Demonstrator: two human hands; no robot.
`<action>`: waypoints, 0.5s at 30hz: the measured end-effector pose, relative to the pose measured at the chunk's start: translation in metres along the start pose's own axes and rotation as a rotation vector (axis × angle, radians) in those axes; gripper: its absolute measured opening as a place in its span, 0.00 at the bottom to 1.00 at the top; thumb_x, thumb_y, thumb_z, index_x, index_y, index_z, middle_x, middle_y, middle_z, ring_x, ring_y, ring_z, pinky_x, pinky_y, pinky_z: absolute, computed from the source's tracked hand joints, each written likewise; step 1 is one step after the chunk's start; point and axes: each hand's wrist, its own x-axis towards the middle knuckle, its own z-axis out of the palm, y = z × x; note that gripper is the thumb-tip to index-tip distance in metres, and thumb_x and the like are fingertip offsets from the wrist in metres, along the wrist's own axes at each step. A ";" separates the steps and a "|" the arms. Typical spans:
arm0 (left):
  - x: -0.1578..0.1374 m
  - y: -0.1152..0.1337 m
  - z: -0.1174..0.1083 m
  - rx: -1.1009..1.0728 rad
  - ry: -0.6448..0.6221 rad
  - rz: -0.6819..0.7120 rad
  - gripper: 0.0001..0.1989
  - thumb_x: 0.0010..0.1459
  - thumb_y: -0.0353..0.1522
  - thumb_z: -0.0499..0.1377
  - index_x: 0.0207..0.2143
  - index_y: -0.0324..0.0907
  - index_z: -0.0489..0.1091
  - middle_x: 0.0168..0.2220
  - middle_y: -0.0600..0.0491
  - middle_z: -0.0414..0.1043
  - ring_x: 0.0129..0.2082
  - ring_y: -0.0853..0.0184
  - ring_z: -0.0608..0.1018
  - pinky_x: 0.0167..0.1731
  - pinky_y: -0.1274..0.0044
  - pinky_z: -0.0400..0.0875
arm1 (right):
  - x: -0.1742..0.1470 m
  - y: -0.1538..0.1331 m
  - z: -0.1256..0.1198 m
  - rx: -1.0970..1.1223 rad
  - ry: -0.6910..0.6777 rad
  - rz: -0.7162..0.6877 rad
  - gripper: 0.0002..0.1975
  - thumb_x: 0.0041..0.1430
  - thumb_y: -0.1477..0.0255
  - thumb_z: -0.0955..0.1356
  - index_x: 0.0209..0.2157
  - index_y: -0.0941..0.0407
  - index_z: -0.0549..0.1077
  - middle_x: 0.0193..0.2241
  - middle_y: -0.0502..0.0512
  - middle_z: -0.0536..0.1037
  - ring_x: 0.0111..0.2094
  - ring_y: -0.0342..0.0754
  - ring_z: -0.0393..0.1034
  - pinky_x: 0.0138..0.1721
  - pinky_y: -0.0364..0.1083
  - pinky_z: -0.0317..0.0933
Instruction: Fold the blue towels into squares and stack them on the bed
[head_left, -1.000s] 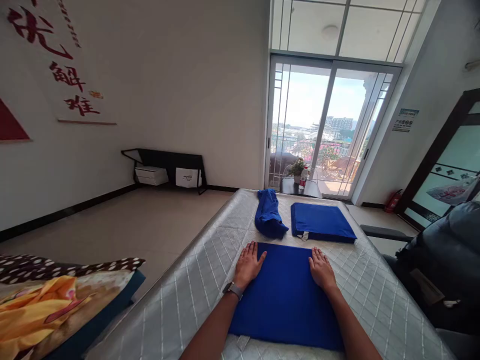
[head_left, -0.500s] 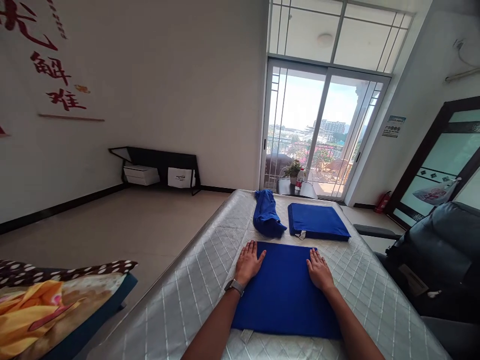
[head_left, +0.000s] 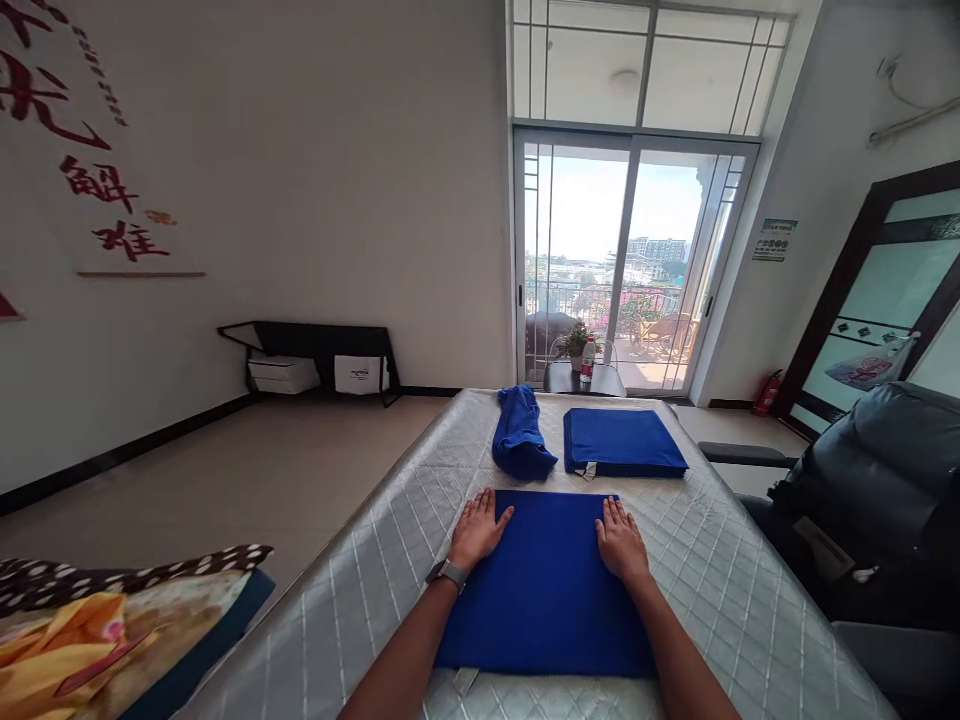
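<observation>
A flat blue folded cloth (head_left: 551,590) lies in front of me on the silver quilted cover, a small white tag at its near edge. My left hand (head_left: 478,527) rests flat on its far left corner, fingers stretched out and thumb apart; a watch is on that wrist. On the far right corner lies my right hand (head_left: 622,538), also flat with fingers extended. Beyond them sits a neat stack of folded blue cloths (head_left: 626,440). To the left of that stack is a crumpled blue cloth (head_left: 521,435).
The quilted cover (head_left: 360,580) spreads over a table-like surface. A black leather chair (head_left: 877,480) stands at the right. Patterned bedding (head_left: 135,640) lies at the lower left. Past the far edge, a bottle (head_left: 587,360) and potted plant (head_left: 575,340) stand before glass doors.
My view has shifted slightly, so the room and cloths sit a little further left. Both hands stay flat at the same corners of the blue cloth.
</observation>
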 end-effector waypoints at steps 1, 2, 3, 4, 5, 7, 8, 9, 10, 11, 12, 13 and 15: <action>0.002 0.007 -0.004 0.008 -0.009 -0.054 0.37 0.70 0.49 0.38 0.67 0.30 0.57 0.68 0.35 0.55 0.68 0.49 0.58 0.65 0.58 0.52 | 0.000 0.000 0.000 0.005 0.002 0.000 0.33 0.69 0.62 0.48 0.71 0.62 0.45 0.72 0.55 0.44 0.72 0.46 0.32 0.70 0.51 0.29; 0.004 0.017 -0.008 0.013 -0.005 -0.093 0.39 0.69 0.50 0.38 0.67 0.27 0.56 0.68 0.33 0.55 0.68 0.48 0.59 0.65 0.59 0.52 | 0.000 0.000 0.000 0.010 0.006 0.000 0.33 0.69 0.62 0.48 0.71 0.62 0.45 0.72 0.55 0.44 0.72 0.47 0.33 0.70 0.51 0.29; 0.006 0.031 -0.011 0.011 0.014 -0.102 0.40 0.69 0.51 0.37 0.66 0.26 0.56 0.68 0.32 0.55 0.68 0.48 0.59 0.65 0.59 0.52 | 0.000 0.000 0.001 0.014 0.012 0.000 0.33 0.69 0.62 0.48 0.71 0.62 0.45 0.72 0.55 0.44 0.72 0.47 0.33 0.70 0.51 0.29; 0.008 0.049 -0.013 0.003 0.041 -0.070 0.41 0.69 0.51 0.36 0.67 0.26 0.56 0.68 0.33 0.56 0.68 0.49 0.58 0.66 0.60 0.52 | 0.000 0.000 0.001 0.018 0.018 -0.001 0.33 0.69 0.62 0.48 0.71 0.62 0.46 0.72 0.55 0.45 0.72 0.47 0.34 0.70 0.51 0.29; 0.008 0.069 -0.013 -0.014 0.071 -0.004 0.40 0.69 0.51 0.35 0.67 0.28 0.56 0.68 0.35 0.56 0.69 0.51 0.58 0.66 0.61 0.52 | 0.000 0.000 0.001 0.021 0.024 -0.003 0.33 0.69 0.62 0.48 0.71 0.62 0.46 0.72 0.55 0.45 0.72 0.47 0.34 0.70 0.51 0.29; 0.009 0.114 -0.011 -0.066 0.108 0.145 0.37 0.70 0.50 0.35 0.68 0.34 0.57 0.68 0.40 0.58 0.69 0.55 0.58 0.66 0.62 0.53 | -0.001 0.001 0.001 0.022 0.032 -0.006 0.33 0.69 0.62 0.49 0.71 0.63 0.47 0.72 0.57 0.46 0.72 0.48 0.35 0.70 0.51 0.30; 0.010 0.137 -0.009 -0.094 0.113 0.198 0.36 0.70 0.50 0.35 0.68 0.36 0.57 0.68 0.41 0.58 0.69 0.56 0.58 0.66 0.63 0.53 | -0.001 0.001 0.002 0.020 0.032 -0.009 0.33 0.69 0.63 0.49 0.71 0.64 0.47 0.72 0.57 0.46 0.72 0.48 0.36 0.70 0.52 0.31; 0.010 0.157 -0.006 -0.120 0.114 0.241 0.36 0.71 0.50 0.35 0.68 0.36 0.57 0.68 0.42 0.58 0.69 0.57 0.58 0.66 0.64 0.54 | -0.001 0.001 0.002 0.015 0.031 -0.015 0.33 0.69 0.65 0.49 0.70 0.64 0.47 0.72 0.58 0.46 0.72 0.48 0.36 0.70 0.52 0.31; 0.011 0.173 -0.003 -0.142 0.112 0.273 0.35 0.71 0.49 0.35 0.67 0.37 0.57 0.68 0.42 0.58 0.69 0.58 0.58 0.66 0.63 0.54 | -0.002 0.002 0.002 0.010 0.029 -0.024 0.33 0.68 0.67 0.50 0.70 0.65 0.47 0.72 0.58 0.46 0.72 0.48 0.35 0.69 0.52 0.31; 0.012 0.186 -0.001 -0.160 0.106 0.295 0.34 0.71 0.49 0.36 0.67 0.38 0.58 0.68 0.43 0.58 0.69 0.58 0.58 0.66 0.63 0.54 | -0.002 0.002 0.001 0.005 0.027 -0.035 0.32 0.67 0.68 0.51 0.70 0.65 0.48 0.71 0.58 0.47 0.72 0.48 0.35 0.69 0.52 0.32; 0.013 0.195 0.002 -0.175 0.098 0.312 0.34 0.71 0.48 0.35 0.67 0.38 0.58 0.68 0.43 0.59 0.69 0.58 0.59 0.66 0.62 0.55 | -0.003 0.003 0.001 0.003 0.027 -0.041 0.32 0.67 0.70 0.51 0.70 0.65 0.48 0.71 0.58 0.47 0.72 0.48 0.35 0.69 0.52 0.32; 0.014 0.198 0.003 -0.185 0.088 0.324 0.33 0.72 0.48 0.35 0.67 0.39 0.59 0.68 0.44 0.59 0.69 0.58 0.59 0.66 0.62 0.55 | -0.003 0.003 0.001 0.002 0.029 -0.044 0.32 0.67 0.70 0.51 0.70 0.64 0.48 0.71 0.58 0.47 0.72 0.48 0.35 0.69 0.52 0.32; 0.016 0.193 0.006 -0.188 0.073 0.319 0.33 0.72 0.47 0.34 0.67 0.40 0.59 0.67 0.44 0.59 0.68 0.59 0.59 0.66 0.62 0.55 | -0.003 0.003 0.001 0.008 0.039 -0.036 0.32 0.67 0.69 0.51 0.70 0.65 0.49 0.71 0.59 0.47 0.72 0.49 0.36 0.69 0.52 0.32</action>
